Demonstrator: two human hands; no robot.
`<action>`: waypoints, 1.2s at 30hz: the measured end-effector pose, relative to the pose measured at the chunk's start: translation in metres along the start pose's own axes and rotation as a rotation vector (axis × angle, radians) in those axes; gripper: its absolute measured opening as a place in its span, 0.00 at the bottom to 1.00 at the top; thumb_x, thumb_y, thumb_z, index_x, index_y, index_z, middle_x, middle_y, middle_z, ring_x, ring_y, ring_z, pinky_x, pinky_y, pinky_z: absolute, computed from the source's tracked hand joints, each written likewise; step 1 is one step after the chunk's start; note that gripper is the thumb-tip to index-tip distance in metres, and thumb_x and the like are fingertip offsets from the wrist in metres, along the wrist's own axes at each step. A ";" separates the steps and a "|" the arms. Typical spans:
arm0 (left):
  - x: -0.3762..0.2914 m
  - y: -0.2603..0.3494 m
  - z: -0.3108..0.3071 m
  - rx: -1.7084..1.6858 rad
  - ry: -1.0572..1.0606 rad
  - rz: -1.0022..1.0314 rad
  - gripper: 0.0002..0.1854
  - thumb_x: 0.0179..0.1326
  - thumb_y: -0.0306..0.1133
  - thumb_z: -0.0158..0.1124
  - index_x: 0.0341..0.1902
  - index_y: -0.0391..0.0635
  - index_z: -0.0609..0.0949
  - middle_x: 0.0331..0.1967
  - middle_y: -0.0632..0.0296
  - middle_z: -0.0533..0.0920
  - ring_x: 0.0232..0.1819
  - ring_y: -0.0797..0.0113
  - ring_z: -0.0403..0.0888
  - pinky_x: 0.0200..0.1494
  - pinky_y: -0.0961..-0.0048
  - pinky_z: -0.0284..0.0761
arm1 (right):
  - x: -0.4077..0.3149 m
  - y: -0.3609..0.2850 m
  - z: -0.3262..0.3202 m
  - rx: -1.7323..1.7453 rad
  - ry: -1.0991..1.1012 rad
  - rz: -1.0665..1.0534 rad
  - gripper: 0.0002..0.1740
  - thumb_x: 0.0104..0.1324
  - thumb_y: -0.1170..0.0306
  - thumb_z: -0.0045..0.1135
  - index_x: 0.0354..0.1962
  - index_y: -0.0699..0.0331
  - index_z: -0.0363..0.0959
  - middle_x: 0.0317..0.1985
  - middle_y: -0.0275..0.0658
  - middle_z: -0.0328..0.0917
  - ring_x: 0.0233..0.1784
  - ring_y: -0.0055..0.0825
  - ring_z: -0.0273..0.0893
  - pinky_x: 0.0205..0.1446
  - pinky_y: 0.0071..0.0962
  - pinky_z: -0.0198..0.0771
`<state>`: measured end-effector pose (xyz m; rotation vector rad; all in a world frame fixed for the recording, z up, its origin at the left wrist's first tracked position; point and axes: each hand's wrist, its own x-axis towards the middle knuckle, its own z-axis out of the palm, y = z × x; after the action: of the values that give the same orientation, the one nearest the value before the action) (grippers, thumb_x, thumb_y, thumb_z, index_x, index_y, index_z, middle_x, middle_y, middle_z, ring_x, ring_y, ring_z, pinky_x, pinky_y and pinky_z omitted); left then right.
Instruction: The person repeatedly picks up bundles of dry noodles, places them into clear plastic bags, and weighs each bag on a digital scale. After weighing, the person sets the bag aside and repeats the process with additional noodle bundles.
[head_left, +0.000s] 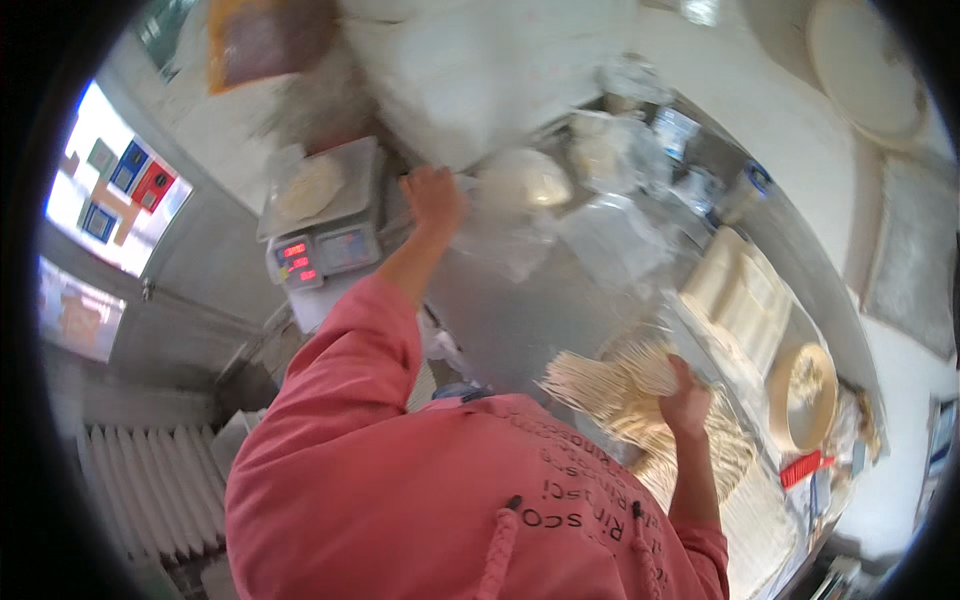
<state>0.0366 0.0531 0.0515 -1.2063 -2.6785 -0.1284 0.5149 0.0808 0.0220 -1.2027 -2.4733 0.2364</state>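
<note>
My left hand (435, 196) reaches over the far left part of the metal table, beside a thin clear plastic bag (510, 244); whether its fingers hold the bag's edge is blurred. Just left of it stands a digital scale (360, 180) with a pale lump of dough or noodles (313, 186) on its pan. My right hand (686, 397) is closed on a bundle of fresh noodles (622, 382) at the right side of the table. More noodles (731, 442) lie under and beside that hand. A bag with something pale and round (529, 180) sits right of my left hand.
Plastic bags (622, 150) are piled at the table's back. To the right lie folded dough sheets (739, 300), a round wooden container (802, 397) and a red object (800, 470). A white ribbed radiator (154, 487) stands at lower left, below a door (202, 262).
</note>
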 end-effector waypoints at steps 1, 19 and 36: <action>0.008 -0.009 -0.002 -0.037 -0.198 -0.017 0.20 0.52 0.41 0.59 0.44 0.40 0.77 0.42 0.45 0.78 0.47 0.51 0.76 0.48 0.57 0.71 | 0.008 -0.014 -0.006 0.077 0.029 -0.035 0.31 0.40 0.79 0.54 0.47 0.53 0.71 0.33 0.45 0.78 0.35 0.47 0.76 0.38 0.40 0.72; -0.097 -0.003 -0.076 -1.212 0.035 1.640 0.03 0.49 0.28 0.56 0.27 0.44 0.74 0.24 0.56 0.72 0.31 0.56 0.71 0.40 0.61 0.67 | 0.116 -0.215 -0.020 0.484 -0.110 -0.177 0.31 0.42 0.68 0.65 0.48 0.63 0.70 0.49 0.43 0.72 0.54 0.33 0.69 0.56 0.32 0.65; -0.040 -0.119 -0.016 -2.308 -1.181 -0.463 0.13 0.64 0.40 0.51 0.33 0.43 0.77 0.25 0.64 0.78 0.31 0.68 0.78 0.39 0.70 0.75 | 0.250 -0.089 0.188 0.581 -0.030 -0.082 0.24 0.58 0.62 0.57 0.51 0.63 0.68 0.43 0.39 0.73 0.48 0.27 0.71 0.53 0.29 0.67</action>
<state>-0.0238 -0.0578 0.0583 0.1159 0.6713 1.3685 0.2341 0.2248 -0.0571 -0.8473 -2.2314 0.8818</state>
